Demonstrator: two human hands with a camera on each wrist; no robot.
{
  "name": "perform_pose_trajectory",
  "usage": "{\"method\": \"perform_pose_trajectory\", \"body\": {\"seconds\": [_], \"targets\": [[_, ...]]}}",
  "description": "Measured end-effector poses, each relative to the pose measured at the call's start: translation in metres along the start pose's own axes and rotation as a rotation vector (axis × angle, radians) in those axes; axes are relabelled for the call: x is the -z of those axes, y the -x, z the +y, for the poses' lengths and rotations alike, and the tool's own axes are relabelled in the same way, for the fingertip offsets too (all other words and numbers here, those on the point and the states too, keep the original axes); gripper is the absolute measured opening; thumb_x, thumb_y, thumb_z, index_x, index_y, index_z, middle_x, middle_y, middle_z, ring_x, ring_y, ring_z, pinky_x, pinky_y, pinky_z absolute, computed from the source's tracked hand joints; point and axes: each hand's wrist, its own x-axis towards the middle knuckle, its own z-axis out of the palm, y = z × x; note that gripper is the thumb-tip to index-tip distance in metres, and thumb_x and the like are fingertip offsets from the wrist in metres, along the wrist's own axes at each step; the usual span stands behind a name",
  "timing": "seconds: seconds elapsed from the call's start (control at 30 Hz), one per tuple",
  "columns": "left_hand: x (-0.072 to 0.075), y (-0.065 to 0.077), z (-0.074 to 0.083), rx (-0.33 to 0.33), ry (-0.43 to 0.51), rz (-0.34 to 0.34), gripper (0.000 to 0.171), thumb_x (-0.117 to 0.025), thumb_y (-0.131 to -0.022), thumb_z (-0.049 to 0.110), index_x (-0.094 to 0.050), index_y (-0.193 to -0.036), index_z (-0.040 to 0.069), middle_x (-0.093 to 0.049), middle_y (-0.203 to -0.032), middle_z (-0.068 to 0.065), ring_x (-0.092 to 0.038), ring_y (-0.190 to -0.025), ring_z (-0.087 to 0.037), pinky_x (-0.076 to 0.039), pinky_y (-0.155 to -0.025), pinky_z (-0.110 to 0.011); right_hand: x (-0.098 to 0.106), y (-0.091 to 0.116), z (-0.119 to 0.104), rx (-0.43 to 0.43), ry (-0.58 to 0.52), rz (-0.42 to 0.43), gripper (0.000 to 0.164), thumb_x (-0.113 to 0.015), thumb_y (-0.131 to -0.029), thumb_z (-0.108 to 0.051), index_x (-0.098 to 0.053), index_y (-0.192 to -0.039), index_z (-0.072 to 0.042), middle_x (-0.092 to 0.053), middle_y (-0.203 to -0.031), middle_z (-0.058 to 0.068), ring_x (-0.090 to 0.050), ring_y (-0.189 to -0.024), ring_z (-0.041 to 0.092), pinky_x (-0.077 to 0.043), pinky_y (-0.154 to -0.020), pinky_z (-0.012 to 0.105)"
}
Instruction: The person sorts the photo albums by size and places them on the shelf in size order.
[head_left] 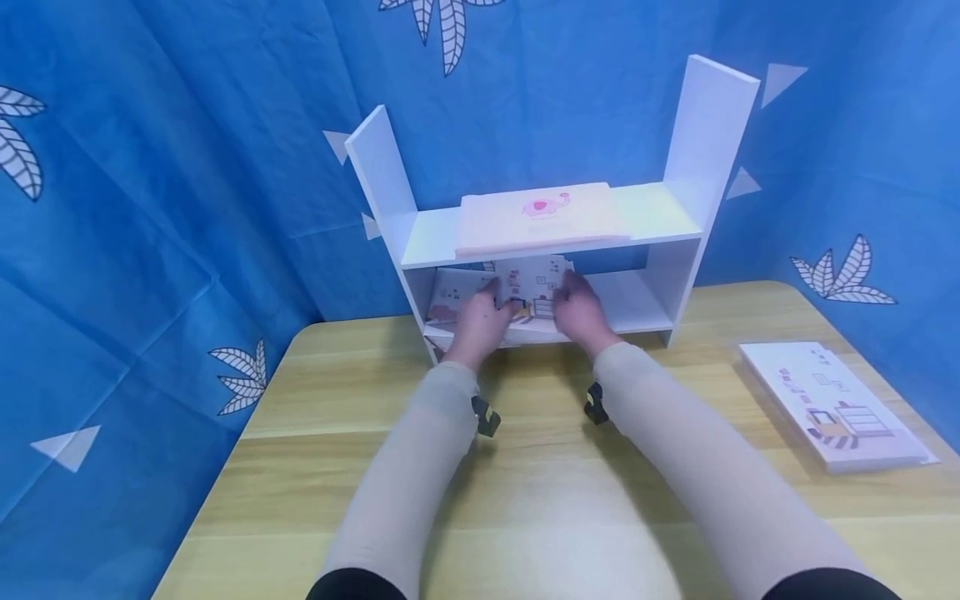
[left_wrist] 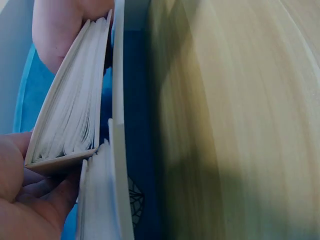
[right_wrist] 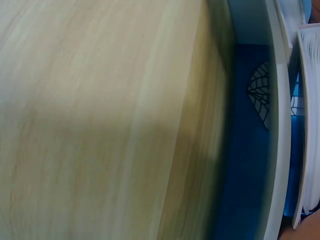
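Both hands grip a thick, white-covered book (head_left: 534, 279) with small printed drawings, on the lower level of a white shelf (head_left: 637, 304). My left hand (head_left: 480, 323) holds its left edge, and my right hand (head_left: 581, 312) holds the opposite edge. In the left wrist view, the held book (left_wrist: 70, 100) shows its page edges, with fingers of the left hand (left_wrist: 35, 195) curled at its near end. Another book (head_left: 452, 290) lies on the lower board at the left, and the held one slightly overlaps it. The right wrist view catches only the book's edge (right_wrist: 309, 130).
A pale pink flat item (head_left: 540, 221) with an elephant picture lies on the upper board. White books (head_left: 840, 404) lie stacked on the wooden table (head_left: 547, 500) at the right. The shelf's tall side panels (head_left: 708, 133) rise above the upper board. A blue curtain (head_left: 187, 167) hangs behind.
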Motion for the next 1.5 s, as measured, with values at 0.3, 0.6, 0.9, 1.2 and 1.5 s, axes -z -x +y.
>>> {"method": "perform_pose_trajectory", "body": {"seconds": [0.3, 0.6, 0.9, 1.2, 1.5], "targets": [[-0.005, 0.001, -0.005, -0.017, -0.024, 0.006, 0.07, -0.062, -0.1, 0.041, -0.035, -0.158, 0.013, -0.049, -0.152, -0.014, -0.058, -0.126, -0.032, -0.049, -0.103, -0.045, -0.003, -0.002, 0.004, 0.015, 0.125, 0.007, 0.055, -0.032, -0.109, -0.021, -0.023, -0.159, 0.001, -0.025, -0.164, 0.019, -0.025, -0.149, 0.038, -0.019, -0.122, 0.049], [-0.006, -0.001, -0.009, -0.03, -0.028, 0.016, 0.068, -0.06, -0.101, 0.043, -0.036, -0.158, 0.012, -0.049, -0.151, -0.014, -0.061, -0.122, -0.031, -0.047, -0.105, -0.044, -0.005, -0.006, 0.0, 0.049, 0.33, 0.011, 0.052, -0.031, -0.107, -0.016, -0.031, -0.154, 0.006, -0.039, -0.155, 0.023, -0.044, -0.137, 0.039, -0.033, -0.116, 0.049], [-0.009, -0.001, -0.012, -0.001, 0.013, 0.025, 0.068, -0.059, -0.101, 0.046, -0.036, -0.158, 0.018, -0.046, -0.155, -0.01, -0.06, -0.124, -0.029, -0.045, -0.107, -0.043, -0.003, -0.006, -0.007, 0.067, 0.486, -0.007, 0.05, -0.035, -0.102, -0.012, -0.039, -0.147, 0.009, -0.052, -0.142, 0.025, -0.055, -0.125, 0.039, -0.04, -0.11, 0.051], [-0.01, -0.002, -0.014, 0.021, 0.012, 0.028, 0.067, -0.058, -0.1, 0.049, -0.037, -0.158, 0.021, -0.044, -0.156, -0.007, -0.046, -0.139, -0.03, -0.039, -0.113, -0.044, -0.002, -0.008, -0.001, 0.113, 0.533, 0.017, 0.041, -0.032, -0.102, -0.015, -0.053, -0.131, 0.005, -0.067, -0.114, 0.02, -0.063, -0.103, 0.037, -0.044, -0.103, 0.051], [-0.016, -0.003, -0.013, -0.012, -0.065, 0.037, 0.06, -0.056, -0.102, 0.047, -0.043, -0.155, 0.021, -0.052, -0.15, -0.01, -0.057, -0.127, -0.03, -0.046, -0.106, -0.043, 0.0, -0.007, 0.005, 0.089, 0.503, 0.008, 0.036, -0.031, -0.102, -0.015, -0.053, -0.125, 0.003, -0.062, -0.114, 0.021, -0.051, -0.115, 0.044, -0.039, -0.104, 0.056]]}}
